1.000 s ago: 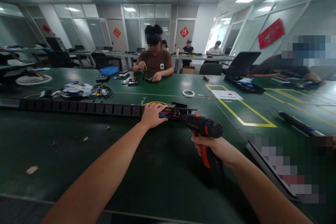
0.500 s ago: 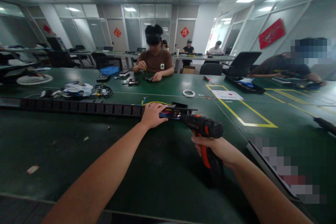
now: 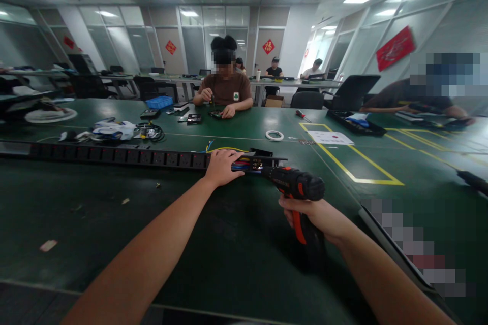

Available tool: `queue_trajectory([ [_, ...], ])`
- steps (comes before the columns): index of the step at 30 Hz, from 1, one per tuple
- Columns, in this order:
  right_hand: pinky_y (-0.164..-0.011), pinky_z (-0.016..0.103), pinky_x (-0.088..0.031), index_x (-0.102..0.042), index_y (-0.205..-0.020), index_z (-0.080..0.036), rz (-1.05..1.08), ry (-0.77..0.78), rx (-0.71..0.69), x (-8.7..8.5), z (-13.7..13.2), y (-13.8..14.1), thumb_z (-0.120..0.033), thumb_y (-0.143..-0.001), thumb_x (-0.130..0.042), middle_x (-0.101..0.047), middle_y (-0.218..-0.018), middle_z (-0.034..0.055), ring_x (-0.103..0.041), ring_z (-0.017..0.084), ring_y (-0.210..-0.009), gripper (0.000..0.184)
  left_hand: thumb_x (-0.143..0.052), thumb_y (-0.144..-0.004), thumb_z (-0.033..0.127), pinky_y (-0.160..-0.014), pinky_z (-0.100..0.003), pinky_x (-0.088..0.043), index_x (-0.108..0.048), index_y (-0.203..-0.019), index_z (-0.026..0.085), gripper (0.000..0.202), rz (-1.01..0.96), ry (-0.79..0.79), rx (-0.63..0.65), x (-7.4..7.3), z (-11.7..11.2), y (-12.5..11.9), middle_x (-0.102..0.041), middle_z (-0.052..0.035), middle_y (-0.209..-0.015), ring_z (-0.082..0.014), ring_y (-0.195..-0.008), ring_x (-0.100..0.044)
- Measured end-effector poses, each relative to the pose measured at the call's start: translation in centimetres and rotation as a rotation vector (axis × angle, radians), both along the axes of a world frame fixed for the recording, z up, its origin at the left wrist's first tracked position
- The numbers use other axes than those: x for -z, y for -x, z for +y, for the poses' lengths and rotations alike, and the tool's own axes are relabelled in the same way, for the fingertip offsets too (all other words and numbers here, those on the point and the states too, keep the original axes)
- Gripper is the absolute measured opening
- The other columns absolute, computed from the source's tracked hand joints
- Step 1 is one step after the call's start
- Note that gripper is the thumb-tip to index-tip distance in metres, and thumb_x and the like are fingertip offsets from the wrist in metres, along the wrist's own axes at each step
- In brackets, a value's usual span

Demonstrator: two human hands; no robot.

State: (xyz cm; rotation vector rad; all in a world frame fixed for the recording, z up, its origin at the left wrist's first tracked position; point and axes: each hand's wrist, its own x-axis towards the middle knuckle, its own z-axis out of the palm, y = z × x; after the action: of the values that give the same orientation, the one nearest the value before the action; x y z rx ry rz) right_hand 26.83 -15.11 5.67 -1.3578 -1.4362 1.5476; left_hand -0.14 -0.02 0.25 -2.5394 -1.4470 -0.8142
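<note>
**Drill nose met the strip's open end beneath a bracing grip**

The left hand [image 3: 223,168] was clasped over the black power strip [image 3: 163,158], fingers across its top and thumb along the near side; how hard it pressed could not be told. The strip ran away to that hand's left, its row of sockets facing up. Just right of the thumb lay coloured wires [image 3: 240,166], then a small terminal block [image 3: 256,163] with a bright spot on it. A yellow wire [image 3: 224,149] curved out just beyond the fingers.

The right hand [image 3: 314,210] was wrapped around the handle of a drill [image 3: 293,182], whose nose pointed leftward at the block. Whether the bit was seated could not be made out.

The likeliest trouble seemed a slip: a bit set off-line could have jumped from the block and scored it, or run on toward the left thumb. Loose wires so near the nose could have been nicked or snagged. With only one hand steadying it, the strip might also have twisted or slid on the green bench [image 3: 213,244] under the drill's turning force.
</note>
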Motion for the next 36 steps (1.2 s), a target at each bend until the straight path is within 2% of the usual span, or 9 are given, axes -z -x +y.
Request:
queue_trajectory([
  [19, -0.057, 0.03, -0.047, -0.063, -0.071, -0.019, -0.016, 0.036, 0.039, -0.51, -0.19, 0.31, -0.048, -0.07, -0.081, -0.06, -0.059, -0.0009, -0.057, 0.016, -0.055, 0.034, -0.075, -0.078, 0.058, -0.11, -0.051, -0.03, -0.059, -0.139, 0.032, 0.067, -0.001, -0.018, 0.0, 0.2, 0.07, -0.01, -0.064, -0.0052, -0.134, -0.032, -0.126, -0.053],
  [25, -0.056, 0.028, -0.046, -0.065, -0.081, -0.019, 0.028, 0.034, 0.046, -0.73, -0.54, 0.65, -0.045, -0.072, -0.08, -0.06, -0.059, -0.002, -0.056, 0.016, -0.056, 0.031, -0.075, -0.079, 0.058, -0.108, -0.051, -0.031, -0.059, -0.138, 0.031, 0.067, 0.001, -0.022, -0.001, 0.15, 0.05, -0.02, -0.064, -0.0058, -0.134, -0.032, -0.126, -0.053],
  [36, -0.054, 0.027, -0.045, -0.066, -0.085, -0.018, 0.012, 0.012, 0.044, -0.73, -0.64, 0.62, -0.044, -0.075, -0.078, -0.062, -0.061, -0.0012, -0.056, 0.015, -0.055, 0.03, -0.074, -0.079, 0.059, -0.108, -0.051, -0.03, -0.059, -0.138, 0.031, 0.066, 0.0, -0.025, -0.002, 0.14, 0.02, -0.03, -0.064, -0.0059, -0.134, -0.0324, -0.126, -0.053],
])
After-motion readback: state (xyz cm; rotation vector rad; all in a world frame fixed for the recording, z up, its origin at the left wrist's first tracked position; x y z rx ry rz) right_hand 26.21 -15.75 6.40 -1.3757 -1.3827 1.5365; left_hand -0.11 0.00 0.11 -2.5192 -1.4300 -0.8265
